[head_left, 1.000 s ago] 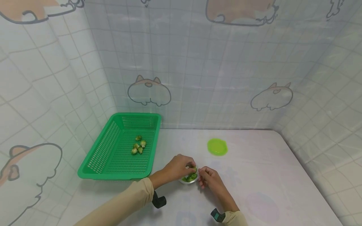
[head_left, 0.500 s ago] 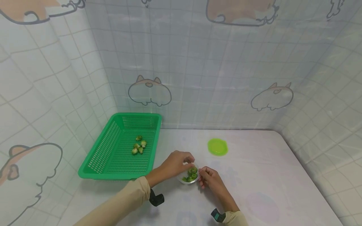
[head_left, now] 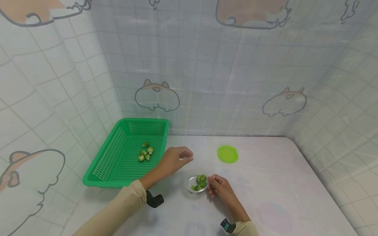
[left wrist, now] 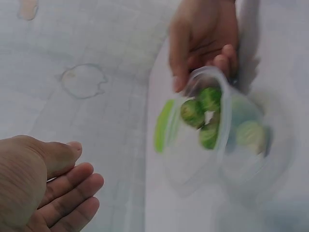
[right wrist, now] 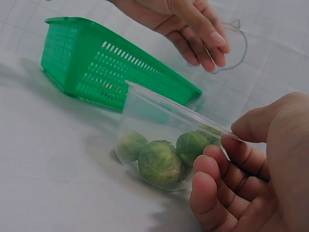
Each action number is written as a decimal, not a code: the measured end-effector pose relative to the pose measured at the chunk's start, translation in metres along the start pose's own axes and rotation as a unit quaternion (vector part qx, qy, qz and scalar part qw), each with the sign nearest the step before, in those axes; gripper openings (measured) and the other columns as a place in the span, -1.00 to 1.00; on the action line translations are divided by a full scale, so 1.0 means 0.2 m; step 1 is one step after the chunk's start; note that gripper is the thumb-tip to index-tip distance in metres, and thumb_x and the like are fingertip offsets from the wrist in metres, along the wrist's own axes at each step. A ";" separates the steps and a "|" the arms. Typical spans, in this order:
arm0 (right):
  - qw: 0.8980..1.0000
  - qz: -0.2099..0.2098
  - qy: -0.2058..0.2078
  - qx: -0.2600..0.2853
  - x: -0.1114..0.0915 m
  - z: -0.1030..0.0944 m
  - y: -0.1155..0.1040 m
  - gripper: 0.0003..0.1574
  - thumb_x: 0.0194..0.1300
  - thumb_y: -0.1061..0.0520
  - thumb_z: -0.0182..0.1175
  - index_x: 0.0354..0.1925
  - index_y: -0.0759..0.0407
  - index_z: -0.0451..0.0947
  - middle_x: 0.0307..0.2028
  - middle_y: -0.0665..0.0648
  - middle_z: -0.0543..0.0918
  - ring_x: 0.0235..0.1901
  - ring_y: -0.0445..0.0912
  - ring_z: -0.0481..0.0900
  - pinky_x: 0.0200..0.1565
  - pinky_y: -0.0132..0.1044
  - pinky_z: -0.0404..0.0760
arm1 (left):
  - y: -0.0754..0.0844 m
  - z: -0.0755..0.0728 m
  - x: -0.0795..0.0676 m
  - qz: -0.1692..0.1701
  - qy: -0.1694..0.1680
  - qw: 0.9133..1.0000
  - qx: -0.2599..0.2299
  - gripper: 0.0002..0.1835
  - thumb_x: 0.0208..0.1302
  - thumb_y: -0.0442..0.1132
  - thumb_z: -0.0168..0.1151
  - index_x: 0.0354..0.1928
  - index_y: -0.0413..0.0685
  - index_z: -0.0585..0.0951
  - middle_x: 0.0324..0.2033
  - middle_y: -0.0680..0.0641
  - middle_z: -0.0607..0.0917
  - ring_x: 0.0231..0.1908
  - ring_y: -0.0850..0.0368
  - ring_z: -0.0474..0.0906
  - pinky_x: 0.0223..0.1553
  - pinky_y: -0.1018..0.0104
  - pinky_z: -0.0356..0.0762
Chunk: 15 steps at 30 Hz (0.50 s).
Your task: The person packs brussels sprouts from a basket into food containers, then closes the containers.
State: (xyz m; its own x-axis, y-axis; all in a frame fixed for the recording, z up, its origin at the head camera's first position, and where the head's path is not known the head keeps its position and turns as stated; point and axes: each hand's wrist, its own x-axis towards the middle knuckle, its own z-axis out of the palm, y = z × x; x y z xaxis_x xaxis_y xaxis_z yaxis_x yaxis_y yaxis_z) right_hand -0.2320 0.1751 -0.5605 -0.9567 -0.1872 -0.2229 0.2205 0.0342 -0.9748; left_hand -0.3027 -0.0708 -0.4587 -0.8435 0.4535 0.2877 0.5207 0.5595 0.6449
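A clear round plastic container [head_left: 190, 187] stands on the table with several Brussels sprouts [right wrist: 159, 162] inside. My right hand [head_left: 222, 188] pinches its rim between thumb and index finger, the other fingers curled against the wall, as the right wrist view shows. My left hand [head_left: 174, 160] is raised up and left of the container, near the green basket's right side, fingers loosely bent and nothing between them. More Brussels sprouts [head_left: 150, 150] lie in a small group inside the green basket [head_left: 118, 170]. In the left wrist view the container and sprouts look blurred.
A bright green round lid [head_left: 227, 154] lies flat on the table beyond the container. The white table [head_left: 260, 183] meets a tiled-pattern curtain [head_left: 218, 78] at the back and both sides. The basket sits close to the left side.
My left hand has drawn out of the container, rising and moving left and away from it with empty fingers, uncovering the sprouts. My right hand stays at the rim.
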 end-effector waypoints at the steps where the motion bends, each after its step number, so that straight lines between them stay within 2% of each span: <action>1: 1.000 0.000 0.001 0.001 0.00 0.00 0.00 -0.56 0.49 -0.10 0.16 -0.26 0.27 0.47 -0.43 0.07 0.57 -0.53 -0.13 0.50 -0.48 -0.38 0.56 | -0.01 -0.02 0.00 0.003 0.009 1.000 -0.005 -0.86 0.33 -0.13 0.39 -0.13 0.05 0.73 -0.21 0.15 0.78 -0.16 0.28 0.71 -0.06 0.27 0.69; 4: 1.000 -0.002 0.001 0.003 0.00 0.00 0.00 -0.56 0.49 -0.10 0.17 -0.26 0.28 0.46 -0.43 0.08 0.57 -0.53 -0.13 0.50 -0.48 -0.37 0.56 | -0.02 -0.08 0.00 0.002 0.025 0.999 -0.033 -0.84 0.34 -0.18 0.38 -0.11 -0.06 0.73 -0.19 0.07 0.78 -0.15 0.20 0.72 -0.05 0.22 0.69; 8: 1.000 -0.003 0.003 0.004 0.00 0.00 0.00 -0.56 0.48 -0.10 0.18 -0.27 0.28 0.45 -0.43 0.08 0.57 -0.54 -0.13 0.50 -0.48 -0.37 0.56 | -0.04 -0.18 -0.02 -0.027 0.035 0.998 -0.052 -0.85 0.38 -0.14 0.34 -0.09 0.02 0.71 -0.17 0.10 0.76 -0.12 0.16 0.70 -0.05 0.16 0.69; 12: 1.000 -0.006 0.004 0.003 0.01 0.01 0.01 -0.57 0.49 -0.09 0.17 -0.28 0.28 0.45 -0.44 0.08 0.57 -0.54 -0.13 0.49 -0.49 -0.38 0.56 | -0.09 -0.25 -0.04 -0.054 0.049 0.997 -0.036 -0.83 0.40 -0.06 0.31 -0.06 0.12 0.70 -0.14 0.16 0.75 -0.10 0.18 0.69 -0.08 0.15 0.68; 15: 1.000 -0.008 0.003 0.002 0.01 0.01 0.01 -0.57 0.50 -0.07 0.16 -0.28 0.29 0.45 -0.44 0.08 0.57 -0.54 -0.13 0.49 -0.49 -0.38 0.56 | -0.15 -0.30 -0.05 -0.063 0.059 0.996 -0.028 -0.81 0.41 -0.07 0.30 -0.04 0.07 0.71 -0.13 0.11 0.76 -0.10 0.15 0.69 -0.08 0.14 0.68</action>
State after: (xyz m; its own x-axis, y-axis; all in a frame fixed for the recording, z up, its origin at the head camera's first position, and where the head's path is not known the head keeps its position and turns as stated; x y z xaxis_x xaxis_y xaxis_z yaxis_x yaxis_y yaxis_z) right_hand -0.2327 0.1738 -0.5629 -0.9611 -0.1819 -0.2079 0.2064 0.0274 -0.9781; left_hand -0.3174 -0.1327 -0.4384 -0.9134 0.2944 0.2811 0.4036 0.5657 0.7191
